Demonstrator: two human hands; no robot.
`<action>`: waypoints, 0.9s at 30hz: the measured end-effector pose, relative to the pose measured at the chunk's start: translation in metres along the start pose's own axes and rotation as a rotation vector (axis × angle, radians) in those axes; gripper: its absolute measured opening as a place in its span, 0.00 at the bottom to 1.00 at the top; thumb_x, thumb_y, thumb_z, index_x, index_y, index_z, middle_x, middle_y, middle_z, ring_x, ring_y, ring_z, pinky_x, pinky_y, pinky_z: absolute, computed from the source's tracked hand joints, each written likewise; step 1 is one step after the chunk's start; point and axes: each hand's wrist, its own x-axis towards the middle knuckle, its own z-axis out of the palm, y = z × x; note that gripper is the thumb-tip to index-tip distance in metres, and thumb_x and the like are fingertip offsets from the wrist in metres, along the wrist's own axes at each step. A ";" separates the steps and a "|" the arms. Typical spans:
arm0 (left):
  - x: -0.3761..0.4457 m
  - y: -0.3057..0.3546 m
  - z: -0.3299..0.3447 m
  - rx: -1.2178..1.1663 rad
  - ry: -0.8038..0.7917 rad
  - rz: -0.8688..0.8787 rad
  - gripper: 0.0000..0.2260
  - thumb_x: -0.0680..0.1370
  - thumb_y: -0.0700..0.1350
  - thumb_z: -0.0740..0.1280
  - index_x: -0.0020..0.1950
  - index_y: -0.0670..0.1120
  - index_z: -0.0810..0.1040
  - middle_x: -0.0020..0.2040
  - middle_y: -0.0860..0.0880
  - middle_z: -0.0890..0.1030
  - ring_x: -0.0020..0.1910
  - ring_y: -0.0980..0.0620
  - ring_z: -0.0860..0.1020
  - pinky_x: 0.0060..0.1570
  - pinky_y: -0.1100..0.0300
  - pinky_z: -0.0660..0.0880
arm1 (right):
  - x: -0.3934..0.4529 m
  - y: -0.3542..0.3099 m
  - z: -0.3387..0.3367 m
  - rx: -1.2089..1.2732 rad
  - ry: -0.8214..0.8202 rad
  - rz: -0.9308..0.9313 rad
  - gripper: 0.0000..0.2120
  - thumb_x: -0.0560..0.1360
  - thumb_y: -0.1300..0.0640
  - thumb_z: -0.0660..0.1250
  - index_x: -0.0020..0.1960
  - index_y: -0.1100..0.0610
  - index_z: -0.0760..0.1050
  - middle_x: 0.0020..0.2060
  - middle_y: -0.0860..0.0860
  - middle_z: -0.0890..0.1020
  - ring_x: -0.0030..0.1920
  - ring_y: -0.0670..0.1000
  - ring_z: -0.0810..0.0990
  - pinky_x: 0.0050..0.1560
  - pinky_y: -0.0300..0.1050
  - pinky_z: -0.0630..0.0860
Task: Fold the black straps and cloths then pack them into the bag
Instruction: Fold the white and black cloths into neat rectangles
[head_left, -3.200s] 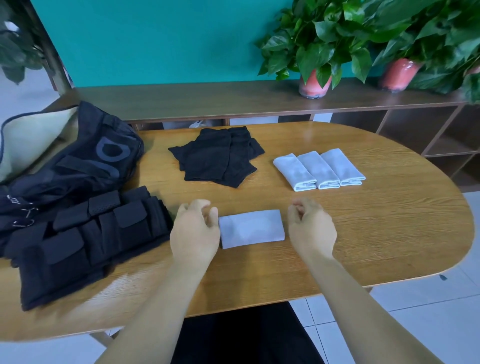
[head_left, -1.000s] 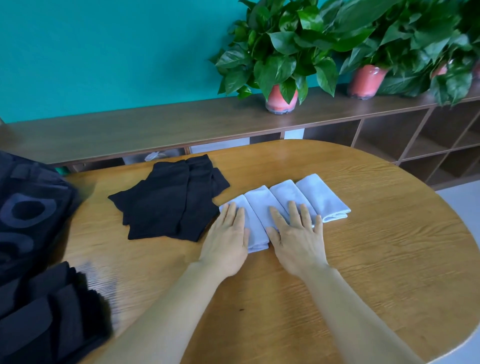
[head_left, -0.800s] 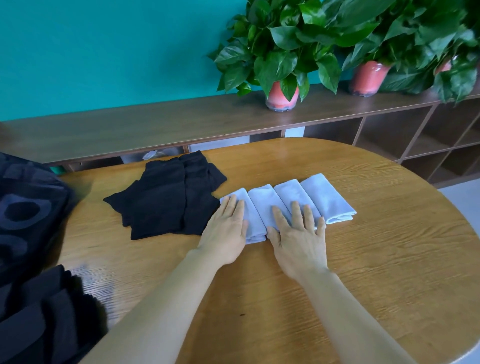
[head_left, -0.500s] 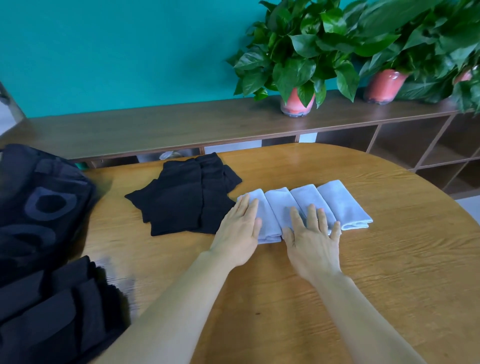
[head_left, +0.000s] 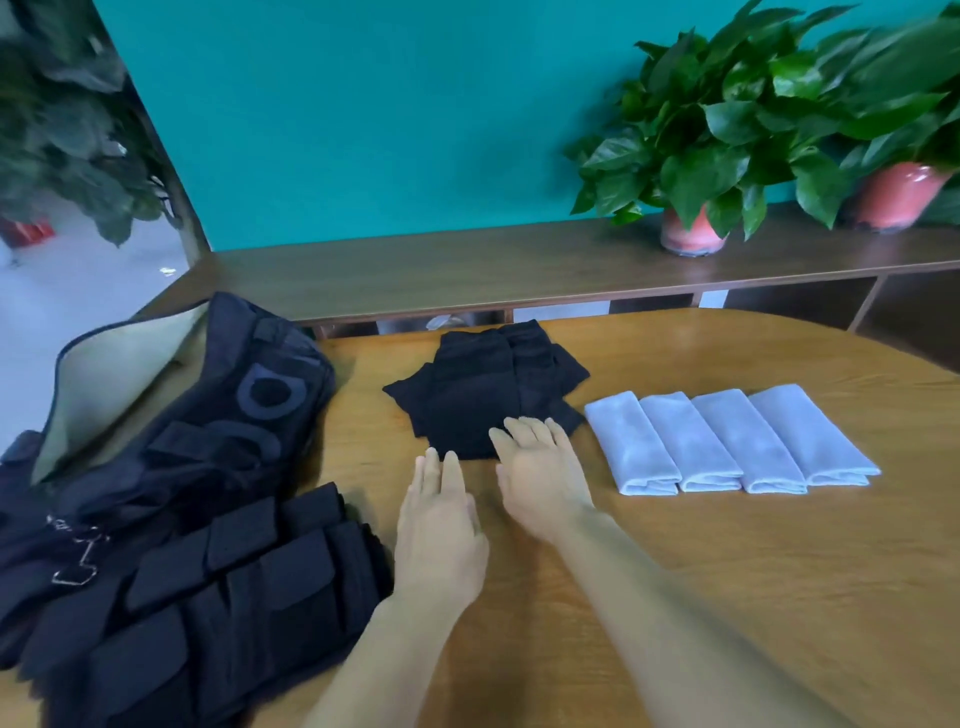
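Note:
A pile of black cloths (head_left: 483, 384) lies at the middle back of the wooden table (head_left: 675, 571). My right hand (head_left: 540, 473) is flat and open, its fingertips on the pile's near edge. My left hand (head_left: 439, 525) is open just short of the pile, holding nothing. Several folded white cloths (head_left: 727, 441) lie side by side to the right. A black bag (head_left: 171, 431) with a pale lining lies open at the left. A stack of black padded straps (head_left: 218, 587) sits in front of it.
A low wooden shelf (head_left: 519, 265) runs behind the table with two potted plants (head_left: 691, 156) in red pots. A teal wall stands behind. Bare tabletop shows at the near right.
Both hands have left the white cloths and moved left to the black pile. The view has swung left, bringing the bag and straps into sight.

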 end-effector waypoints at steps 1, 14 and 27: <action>-0.001 -0.004 -0.004 0.008 0.006 -0.007 0.25 0.84 0.42 0.48 0.80 0.44 0.44 0.80 0.47 0.41 0.78 0.51 0.39 0.76 0.57 0.49 | 0.006 -0.005 0.003 0.004 0.006 -0.003 0.23 0.80 0.59 0.57 0.75 0.57 0.61 0.71 0.54 0.68 0.71 0.56 0.64 0.72 0.50 0.57; 0.009 -0.020 -0.030 0.070 0.074 0.039 0.28 0.83 0.38 0.52 0.80 0.45 0.42 0.79 0.46 0.39 0.78 0.49 0.37 0.75 0.55 0.46 | 0.034 -0.023 -0.024 0.010 0.427 0.043 0.24 0.53 0.72 0.71 0.29 0.53 0.57 0.25 0.46 0.58 0.28 0.50 0.60 0.30 0.36 0.40; -0.058 -0.005 -0.042 0.167 0.108 0.123 0.21 0.84 0.41 0.53 0.77 0.45 0.58 0.80 0.43 0.50 0.79 0.48 0.48 0.74 0.53 0.57 | -0.149 -0.021 -0.037 -0.005 0.435 -0.082 0.06 0.67 0.63 0.65 0.37 0.55 0.79 0.36 0.48 0.82 0.39 0.52 0.79 0.31 0.42 0.73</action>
